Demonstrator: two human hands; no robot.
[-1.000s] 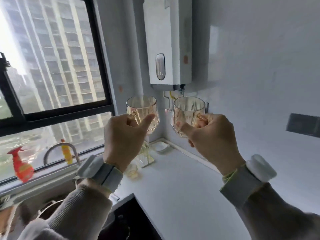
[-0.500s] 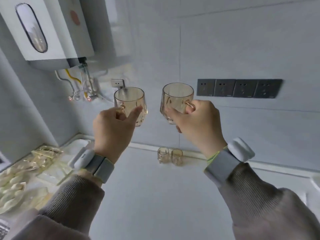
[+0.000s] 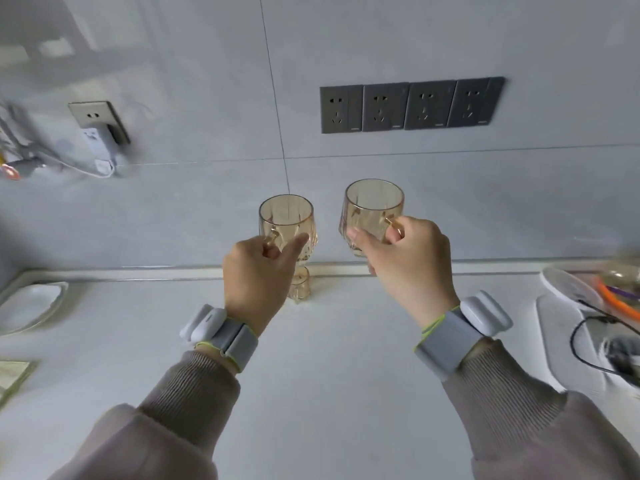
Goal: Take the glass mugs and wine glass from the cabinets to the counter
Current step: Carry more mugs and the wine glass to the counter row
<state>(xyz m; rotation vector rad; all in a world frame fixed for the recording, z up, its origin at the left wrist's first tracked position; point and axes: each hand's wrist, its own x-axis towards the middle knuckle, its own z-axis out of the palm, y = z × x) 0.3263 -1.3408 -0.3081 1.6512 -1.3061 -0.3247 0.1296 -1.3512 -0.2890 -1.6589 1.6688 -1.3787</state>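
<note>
Two glass mugs are held mid-frame above the counter [image 3: 332, 358]: one [image 3: 286, 221] is gripped by the left hand [image 3: 258, 271], the other [image 3: 373, 211] by the right hand [image 3: 407, 261].

Both mugs — left one [image 3: 286, 221], right one [image 3: 373, 211] — now sit lower, nearer the counter [image 3: 329, 375]; the outlet strip [image 3: 410, 105] shifts toward 1 o'clock.

Counter [image 3: 329, 368] before me, wall [image 3: 207, 81] behind it. My left hand [image 3: 258, 275] holds the left mug [image 3: 287, 221]; my right hand [image 3: 405, 261] holds the right mug [image 3: 372, 211]; mugs side by side, apart, above the counter's back edge. Small glass [image 3: 299, 287] on the counter under the left mug. Dish [image 3: 27, 306] far left. Socket row [image 3: 410, 105] on the wall above the right mug; single socket [image 3: 97, 119] on the wall at left. Plate [image 3: 568, 289] and cable [image 3: 588, 341] far right.
</note>
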